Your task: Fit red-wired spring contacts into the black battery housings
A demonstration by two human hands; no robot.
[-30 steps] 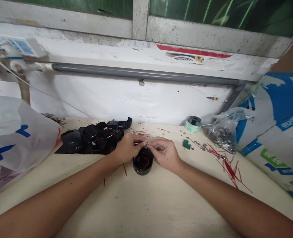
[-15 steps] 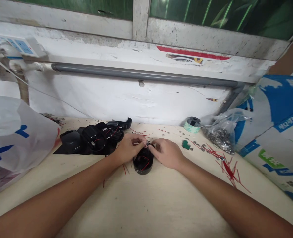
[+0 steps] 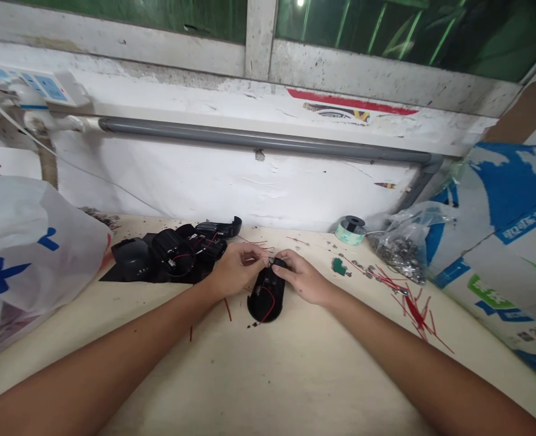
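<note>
A black plastic housing [image 3: 264, 298] lies on the table in front of me, its hollow side facing up and its far end between my hands. A thin red wire [image 3: 274, 297] loops inside it, with a loose end at the near left edge. My left hand [image 3: 237, 267] is closed, thumb and fingertips pinched at the far end; a small metal-looking bit shows there, too small to name. My right hand [image 3: 303, 277] grips the far right edge of the housing, thumb on top.
Several black housings with red wires lie on a black sheet [image 3: 134, 274] to the left. Rightward are a tape roll [image 3: 350, 231], a green piece [image 3: 339, 266], red wires [image 3: 418, 315], a clear bag of metal parts [image 3: 399, 254] and a carton [image 3: 499, 242]. A white bag [image 3: 36, 242] stands left.
The housing has turned and tipped, so more of its inside shows. My right thumb has shifted onto its far end; the left hand keeps pinching there.
</note>
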